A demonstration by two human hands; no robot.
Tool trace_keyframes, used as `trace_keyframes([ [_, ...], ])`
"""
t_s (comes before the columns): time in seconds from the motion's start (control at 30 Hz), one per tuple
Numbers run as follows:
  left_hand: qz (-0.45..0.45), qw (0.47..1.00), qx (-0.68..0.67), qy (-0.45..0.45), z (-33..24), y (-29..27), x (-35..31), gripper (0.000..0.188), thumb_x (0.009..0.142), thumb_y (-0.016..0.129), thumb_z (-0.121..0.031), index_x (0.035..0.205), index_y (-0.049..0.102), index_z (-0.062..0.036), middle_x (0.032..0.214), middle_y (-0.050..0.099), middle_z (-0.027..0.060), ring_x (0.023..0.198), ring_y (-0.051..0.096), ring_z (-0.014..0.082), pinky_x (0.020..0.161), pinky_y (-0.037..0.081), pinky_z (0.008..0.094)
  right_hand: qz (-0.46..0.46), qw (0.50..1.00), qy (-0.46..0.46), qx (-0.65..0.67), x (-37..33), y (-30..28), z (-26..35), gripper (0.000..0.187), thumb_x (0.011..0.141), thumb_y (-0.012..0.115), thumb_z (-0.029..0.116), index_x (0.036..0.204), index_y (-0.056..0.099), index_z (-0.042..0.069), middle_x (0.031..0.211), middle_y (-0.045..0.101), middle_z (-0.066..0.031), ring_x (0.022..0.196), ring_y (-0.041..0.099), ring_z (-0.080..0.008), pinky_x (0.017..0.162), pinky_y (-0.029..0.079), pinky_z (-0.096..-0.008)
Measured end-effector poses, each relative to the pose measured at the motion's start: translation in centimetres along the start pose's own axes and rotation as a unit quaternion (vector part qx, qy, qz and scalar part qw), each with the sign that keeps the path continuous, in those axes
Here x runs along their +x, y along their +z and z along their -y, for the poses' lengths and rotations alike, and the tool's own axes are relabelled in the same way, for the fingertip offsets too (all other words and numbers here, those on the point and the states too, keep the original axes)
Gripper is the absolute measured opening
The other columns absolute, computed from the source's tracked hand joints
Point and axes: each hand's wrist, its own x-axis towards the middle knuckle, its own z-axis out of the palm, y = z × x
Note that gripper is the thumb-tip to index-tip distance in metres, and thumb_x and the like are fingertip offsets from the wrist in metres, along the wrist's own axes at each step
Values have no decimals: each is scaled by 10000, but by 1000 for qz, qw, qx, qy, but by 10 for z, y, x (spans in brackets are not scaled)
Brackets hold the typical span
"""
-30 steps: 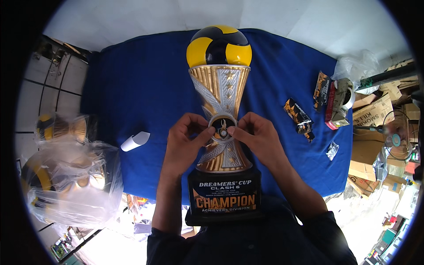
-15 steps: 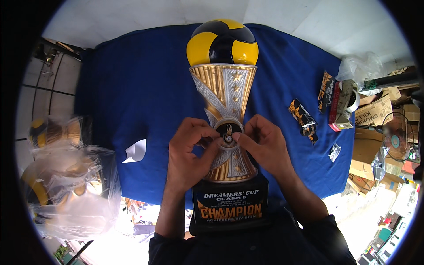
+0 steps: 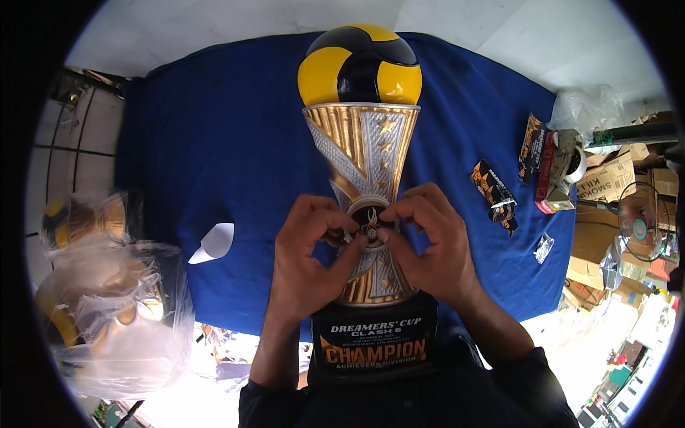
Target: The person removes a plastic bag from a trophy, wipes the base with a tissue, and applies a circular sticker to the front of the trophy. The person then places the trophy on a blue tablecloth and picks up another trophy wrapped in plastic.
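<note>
trophy [image 3: 360, 178] lies lengthwise on the blue cloth [image 3: 214, 143] that covers the bench, its yellow and black ball top at the far end and its black base with a printed plate at the near edge, against the person's body. left hand [image 3: 308, 257] and right hand [image 3: 435, 246] meet over the narrow waist of the gold and silver stem, fingertips pinched together on a small round emblem [image 3: 371, 222] set there; both hands are closed on that emblem, thumbs and forefingers touching it. a white scrap of paper [image 3: 212, 242] lies on the cloth to the left, well apart from the hands. further left, more trophies in clear plastic bags [image 3: 107, 299] sit off the cloth. to the right lie dark printed ribbons [image 3: 494, 192] and a tape dispenser [image 3: 564, 167].
</note>
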Motion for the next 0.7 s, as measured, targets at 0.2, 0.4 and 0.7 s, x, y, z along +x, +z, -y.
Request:
trace_keyframes([
  [0.2, -9, 1000, 6, -13, -4, 1, 1, 301, 895, 889, 59, 1172, 791, -8, 1165, 685, 113, 932, 738, 164, 776, 588, 308, 2, 1000, -18, -16, 1, -1, -1, 260, 902, 898, -18, 1135, 796, 33, 1129, 713, -103, 958, 735, -193, 793, 570, -342],
  [0.4, 7, 1000, 20, -16, -8, 0, 1, 357, 889, 873, 118, 1213, 779, 2, 1237, 660, 94, 996, 717, 128, 830, 594, 272, 10, 999, -23, -24, 1, -3, -1, 273, 895, 892, -26, 1137, 779, 27, 1115, 705, -139, 960, 782, -282, 803, 642, -404],
  [0.7, 6, 1000, 20, -18, -6, -1, 1, 344, 892, 872, 112, 1203, 778, 0, 1234, 660, 93, 986, 712, 125, 823, 582, 272, 10, 999, -20, -25, 2, -2, -1, 266, 905, 890, -22, 1146, 787, 27, 1122, 704, -142, 962, 786, -277, 801, 643, -399],
])
